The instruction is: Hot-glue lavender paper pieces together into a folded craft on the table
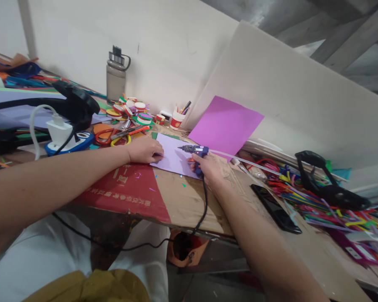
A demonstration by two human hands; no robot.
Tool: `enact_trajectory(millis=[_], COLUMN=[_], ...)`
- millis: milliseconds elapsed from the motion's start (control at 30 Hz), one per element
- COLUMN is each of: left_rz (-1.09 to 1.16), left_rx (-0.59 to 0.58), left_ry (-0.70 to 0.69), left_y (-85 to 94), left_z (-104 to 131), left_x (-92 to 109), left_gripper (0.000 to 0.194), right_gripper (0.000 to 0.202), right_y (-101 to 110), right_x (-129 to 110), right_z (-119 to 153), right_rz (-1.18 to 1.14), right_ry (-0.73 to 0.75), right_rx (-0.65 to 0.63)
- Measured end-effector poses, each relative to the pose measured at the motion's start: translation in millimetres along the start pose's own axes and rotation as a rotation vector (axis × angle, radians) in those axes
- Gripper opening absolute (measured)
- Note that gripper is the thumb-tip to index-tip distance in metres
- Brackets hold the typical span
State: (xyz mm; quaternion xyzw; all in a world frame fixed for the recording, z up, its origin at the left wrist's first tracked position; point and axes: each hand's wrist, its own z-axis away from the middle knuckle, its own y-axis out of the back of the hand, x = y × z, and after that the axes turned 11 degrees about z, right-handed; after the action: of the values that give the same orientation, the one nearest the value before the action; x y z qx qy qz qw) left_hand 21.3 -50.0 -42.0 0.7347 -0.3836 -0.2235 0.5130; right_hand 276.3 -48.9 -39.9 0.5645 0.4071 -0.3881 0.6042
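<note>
In my right hand (204,165) is a dark blue hot glue gun (198,150), its nozzle pointing left over a pale lilac sheet of paper (173,153). A long translucent glue stick (245,160) sticks out of the gun's back, and a black cord (204,201) hangs from its handle. My left hand (145,150) rests at the sheet's left edge with its fingers curled; whether they grip the paper or something small is hidden. Beneath the sheet lies a flattened cardboard piece (173,197) with a red printed part.
Scissors (122,135) and small paper drums (141,111) lie behind my left hand, near a water bottle (116,79). A purple sheet (227,126) leans on the wall. A phone (275,207) and pipe cleaners (308,201) are at right. A charger (61,132) stands left.
</note>
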Motion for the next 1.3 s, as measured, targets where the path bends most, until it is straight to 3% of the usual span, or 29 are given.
enact_trajectory(millis=[367,767,1033,1300], left_rz=[0.117,0.094,0.141,0.121], left_rx=[0.062,0.028,0.058,0.013], left_ry=[-0.037,0.019,-0.086,-0.061], left_y=[-4.5,-5.6,-5.6,-7.0], left_z=[1.0,0.1,-0.1,-2.0], left_x=[-7.8,-8.5,-7.7,-9.4], left_gripper=[0.023,0.027,0.021,0.023], right_gripper=[0.011,0.008,0.013,0.009], right_y=[-0.8,-0.3,-1.3,-0.9], right_x=[0.3,-1.9,-0.3,2.1], right_z=[-1.3,1.4,-1.0,-2.2], right_rz=[-0.002,-0.016,-0.007,-0.004], right_ry=[-0.017,-0.023,-0.018,-0.001], right_rx=[0.015,0.005,0.002,-0.007])
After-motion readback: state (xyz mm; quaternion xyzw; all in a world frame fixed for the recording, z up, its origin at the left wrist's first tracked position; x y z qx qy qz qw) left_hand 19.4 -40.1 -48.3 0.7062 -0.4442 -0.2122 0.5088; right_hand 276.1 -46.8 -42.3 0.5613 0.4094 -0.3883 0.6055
